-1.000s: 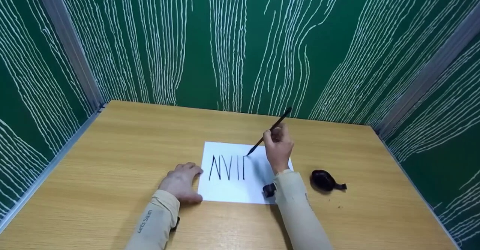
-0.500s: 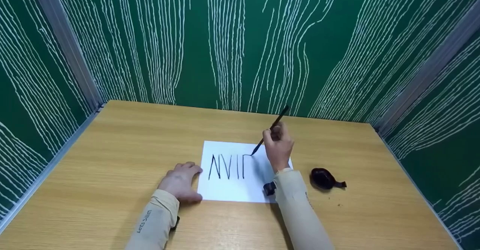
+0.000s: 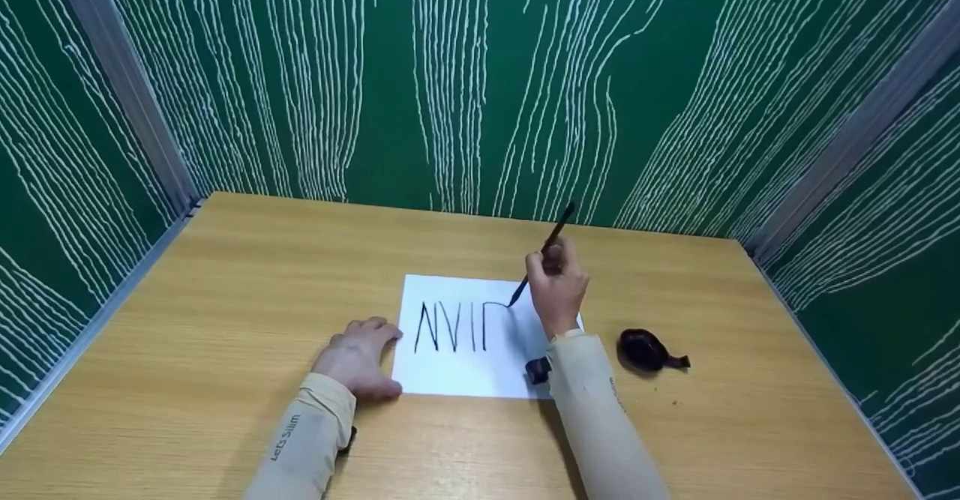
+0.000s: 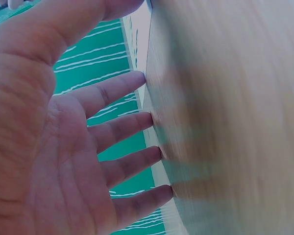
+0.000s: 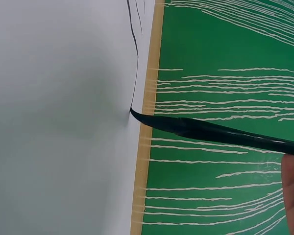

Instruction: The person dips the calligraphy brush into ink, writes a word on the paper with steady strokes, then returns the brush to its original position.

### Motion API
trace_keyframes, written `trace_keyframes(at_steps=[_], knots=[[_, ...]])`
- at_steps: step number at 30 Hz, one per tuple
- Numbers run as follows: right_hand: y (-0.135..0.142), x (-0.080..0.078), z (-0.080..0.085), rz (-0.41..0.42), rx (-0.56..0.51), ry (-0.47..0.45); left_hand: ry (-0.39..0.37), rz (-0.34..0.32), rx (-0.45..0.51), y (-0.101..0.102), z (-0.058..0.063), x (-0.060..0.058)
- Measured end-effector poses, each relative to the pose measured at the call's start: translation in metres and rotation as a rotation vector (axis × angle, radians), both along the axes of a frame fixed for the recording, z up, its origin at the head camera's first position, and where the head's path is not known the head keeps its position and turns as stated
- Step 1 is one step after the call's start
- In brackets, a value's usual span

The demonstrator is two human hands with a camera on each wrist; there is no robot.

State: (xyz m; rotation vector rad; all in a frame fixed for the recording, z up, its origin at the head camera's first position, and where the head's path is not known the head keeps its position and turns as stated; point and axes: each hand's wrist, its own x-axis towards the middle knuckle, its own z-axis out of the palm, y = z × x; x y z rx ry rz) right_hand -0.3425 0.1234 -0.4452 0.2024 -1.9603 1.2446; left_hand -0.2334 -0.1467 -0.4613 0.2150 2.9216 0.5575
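My right hand (image 3: 558,290) pinches a slim black paintbrush (image 3: 558,228), tilted with its tip down on a white sheet of paper (image 3: 457,376). In the right wrist view the bent dark bristles of the brush (image 5: 186,127) touch the sheet at the end of a thin black line. Black strokes like "NVI" and a stem with a top bar stand on the paper. My left hand (image 3: 358,357) rests at the paper's left edge, fingers spread; in the left wrist view its straight fingers (image 4: 132,165) touch the surface with their tips. Part of the paper's right side is hidden by my right hand and sleeve.
A dark, glossy, rounded object with a short stub (image 3: 643,351) lies right of the paper, with small specks near it. The wooden table (image 3: 262,260) is bounded by green walls (image 3: 390,110) with white wavy lines.
The brush tip has moved to the right along the paper, and the top bar from the last stem has grown longer and begun to curve. My left hand has stayed in place.
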Motion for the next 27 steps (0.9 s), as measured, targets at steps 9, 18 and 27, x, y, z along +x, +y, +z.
trace_keyframes(at_steps=[9, 18, 27], knots=[[0.0014, 0.0004, -0.0013, -0.02, 0.018, 0.015, 0.029, -0.026, -0.014, -0.0002, -0.0014, -0.0002], [0.0005, 0.0032, 0.0013, 0.009, 0.02, 0.019, 0.022, -0.014, -0.013, -0.0003, -0.001, 0.0], [-0.0011, 0.0034, 0.0033, 0.007, 0.028, 0.042, 0.017, -0.008, -0.017, -0.0004, -0.0005, 0.0004]])
